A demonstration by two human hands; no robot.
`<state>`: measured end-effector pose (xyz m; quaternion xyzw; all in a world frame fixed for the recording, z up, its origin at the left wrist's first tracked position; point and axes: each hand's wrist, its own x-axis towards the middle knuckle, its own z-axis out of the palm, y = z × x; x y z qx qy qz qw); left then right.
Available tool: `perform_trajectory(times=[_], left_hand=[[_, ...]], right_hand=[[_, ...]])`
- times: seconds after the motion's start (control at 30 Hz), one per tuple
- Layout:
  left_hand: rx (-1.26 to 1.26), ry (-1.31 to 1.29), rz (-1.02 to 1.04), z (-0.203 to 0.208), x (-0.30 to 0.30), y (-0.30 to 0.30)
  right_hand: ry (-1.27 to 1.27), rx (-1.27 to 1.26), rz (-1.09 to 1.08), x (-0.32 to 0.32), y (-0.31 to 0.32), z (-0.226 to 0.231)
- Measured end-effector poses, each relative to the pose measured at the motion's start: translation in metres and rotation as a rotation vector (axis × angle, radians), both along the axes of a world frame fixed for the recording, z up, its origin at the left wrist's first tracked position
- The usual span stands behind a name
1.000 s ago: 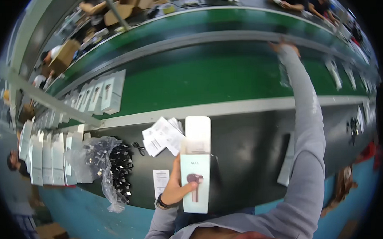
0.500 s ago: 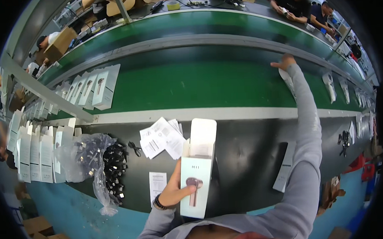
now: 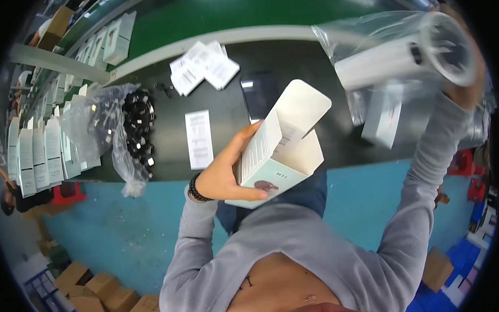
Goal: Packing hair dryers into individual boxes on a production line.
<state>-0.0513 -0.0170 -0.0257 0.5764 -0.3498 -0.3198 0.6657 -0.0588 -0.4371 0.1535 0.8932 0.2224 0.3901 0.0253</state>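
Observation:
In my left hand (image 3: 225, 176) is a pale mint carton (image 3: 286, 176) with a picture of a round-headed device on its front. The carton is tilted, its top flap standing up and its mouth facing away from me; folded paper shows inside. My right hand (image 3: 470, 90), raised at the far right, grips a white round-headed handheld device (image 3: 386, 60) in a clear plastic bag (image 3: 344, 37). Its ring-shaped head points toward me, and my fingers are partly hidden behind it. Under the bag, another pale carton (image 3: 381, 115) lies on the black table.
Printed sheets (image 3: 202, 67) lie in a loose pile, with a single leaflet (image 3: 199, 140) nearer me. A dark phone (image 3: 260, 95) is beyond the carton. To the left are bundled black cables (image 3: 139, 127), a plastic bag (image 3: 97, 125) and upright cartons (image 3: 38, 155). The green conveyor (image 3: 211, 11) runs behind.
My right hand has come back from the conveyor with the bagged device. My left hand has tipped the carton, its open end now leaning right. The view has tilted down toward me.

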Motion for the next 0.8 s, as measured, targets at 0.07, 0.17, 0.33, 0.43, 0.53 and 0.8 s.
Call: perform_trajectory(times=[0.07,0.17,0.33,0.43,0.53,0.8], left_hand=[[0.032,0.065,-0.015,-0.006,-0.012,0.006],[0.068,0.158,0.071,-0.012,-0.042,0.034],[0.099,0.031,-0.074,-0.012,-0.055,0.024],[0.123,-0.063,-0.057,-0.013,-0.06,0.025],[0.076,-0.024,-0.114,-0.011,-0.067,0.02],[-0.003,0.268,0.013,-0.027,-0.071,0.013]], right_hand=[[0.047,0.195,0.067,-0.033,0.052,-0.028],[0.107,0.697,0.443,-0.039,0.224,-0.042],[0.051,1.458,0.934,-0.073,0.176,-0.082],[0.102,1.598,1.084,-0.079,0.18,-0.096],[0.331,1.542,1.061,-0.078,0.184,-0.108],[0.245,1.836,1.061,-0.083,0.169,-0.12]])
